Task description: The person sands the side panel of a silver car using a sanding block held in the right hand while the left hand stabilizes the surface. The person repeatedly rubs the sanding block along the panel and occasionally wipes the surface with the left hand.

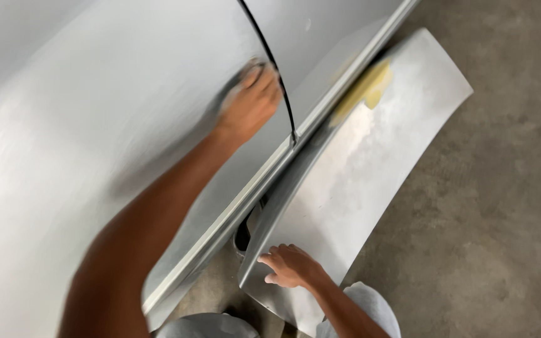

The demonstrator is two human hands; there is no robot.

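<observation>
the left hand (250, 105) is stretched out and pressed flat on the grey car body (95, 125), just beside the dark door gap (280, 87). the hand is blurred. something small and grey seems to be under the fingers, but i cannot tell what it is, and i cannot tell if the fingers are together or clamped on it.

the right hand (289, 266) rests on the lower edge of a loose silver panel (370, 163). its fingers are a little apart and lie open on the metal, not gripping.

the panel leans against the sill (233, 213) of the car and stands on the concrete floor (489, 219). a yellow patch (370, 87) is on the panel near its upper end. the grey knees (370, 303) of the person are at the bottom.
</observation>
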